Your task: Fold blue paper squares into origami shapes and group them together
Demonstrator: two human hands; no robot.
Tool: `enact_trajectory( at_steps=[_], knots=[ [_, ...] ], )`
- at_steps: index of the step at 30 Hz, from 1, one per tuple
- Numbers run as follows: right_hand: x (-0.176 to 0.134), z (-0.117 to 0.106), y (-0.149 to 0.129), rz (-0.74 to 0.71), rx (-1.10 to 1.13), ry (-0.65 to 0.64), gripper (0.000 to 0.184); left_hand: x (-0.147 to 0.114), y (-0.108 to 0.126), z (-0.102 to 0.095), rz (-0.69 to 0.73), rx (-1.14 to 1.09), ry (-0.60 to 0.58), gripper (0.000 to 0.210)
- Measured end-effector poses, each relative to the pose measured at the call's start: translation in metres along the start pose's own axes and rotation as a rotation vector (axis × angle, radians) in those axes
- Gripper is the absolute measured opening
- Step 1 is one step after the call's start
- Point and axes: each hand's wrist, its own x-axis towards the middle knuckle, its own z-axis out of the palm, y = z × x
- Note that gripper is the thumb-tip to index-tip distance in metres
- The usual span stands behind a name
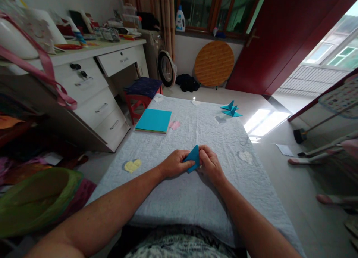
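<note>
Presently, one seemingly part-folded blue paper triangle (192, 158), gripped by your left hand (175, 164) and right hand (211, 164) over the near half of a pale quilted tablecloth (173, 192); two winged blue paper figures (232, 112), seemingly finished, at the tablecloth's far right corner; one square blue-topped paper stack (153, 120), seemingly unfolded, at the tablecloth's far left; beyond the tablecloth, one round wooden board (214, 62); leftward, one white drawered desk (104, 116)

We see a left hand (176, 164) and a right hand (211, 164), both bare, on bare forearms (112, 200), and below them a mottled grey-green garment (179, 246) with small dark lettering (195, 245), flanked by black cloth (121, 241)
</note>
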Motion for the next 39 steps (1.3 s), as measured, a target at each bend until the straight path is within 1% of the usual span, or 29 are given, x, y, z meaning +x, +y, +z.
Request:
enact_trajectory(
  at_steps=[1,3,5,8,10,12,14,15,17,20,23,26,30,33,36,39],
  knots=[
    [-0.001,0.000,-0.001,-0.001,-0.030,-0.041,0.024,0.000,0.001,0.000,-0.006,-0.013,0.005,0.030],
    [-0.002,0.001,-0.002,0.002,-0.084,-0.071,0.024,0.000,0.001,-0.001,-0.005,-0.028,0.021,0.032],
    [-0.003,0.002,-0.002,0.017,-0.106,-0.054,0.028,0.000,0.002,-0.001,-0.005,-0.052,0.028,0.032],
    [-0.003,0.001,0.001,0.022,-0.099,-0.011,0.032,0.000,0.000,0.000,-0.025,-0.114,0.006,0.032],
    [-0.003,0.000,0.002,-0.001,-0.097,0.011,0.028,0.000,-0.002,0.000,-0.030,-0.118,0.008,0.031],
    [-0.002,-0.001,0.001,-0.048,-0.128,0.010,0.017,0.000,-0.003,0.000,0.017,-0.028,0.078,0.028],
    [-0.002,-0.001,0.000,-0.135,-0.197,0.003,0.007,0.001,-0.002,0.000,0.094,0.116,0.206,0.023],
    [-0.002,-0.001,-0.001,-0.192,-0.241,0.011,0.005,0.001,-0.002,0.000,0.131,0.182,0.274,0.020],
    [-0.002,-0.002,-0.003,-0.313,-0.336,0.049,0.009,0.000,-0.001,-0.001,0.194,0.274,0.370,0.012],
    [-0.004,-0.002,-0.003,-0.426,-0.452,0.103,0.016,-0.003,-0.001,-0.002,0.277,0.381,0.415,0.010],
    [-0.005,-0.001,-0.001,-0.446,-0.455,0.069,0.020,-0.006,-0.002,-0.002,0.302,0.524,0.422,0.014],
    [-0.006,-0.001,0.003,-0.433,-0.436,-0.013,0.022,-0.007,-0.003,-0.003,0.241,0.637,0.362,0.017],
    [-0.007,-0.002,0.006,-0.383,-0.512,-0.120,0.024,-0.009,-0.002,-0.008,0.169,0.655,0.172,0.022],
    [-0.007,-0.005,0.004,-0.378,-0.597,-0.207,0.028,-0.010,0.001,-0.015,0.140,0.630,0.042,0.026],
    [-0.007,-0.007,0.000,-0.366,-0.634,-0.255,0.035,-0.010,0.004,-0.020,0.121,0.585,-0.029,0.027],
    [-0.006,-0.009,-0.003,-0.331,-0.614,-0.292,0.039,-0.009,0.005,-0.024,0.101,0.539,-0.064,0.027]
  ],
)
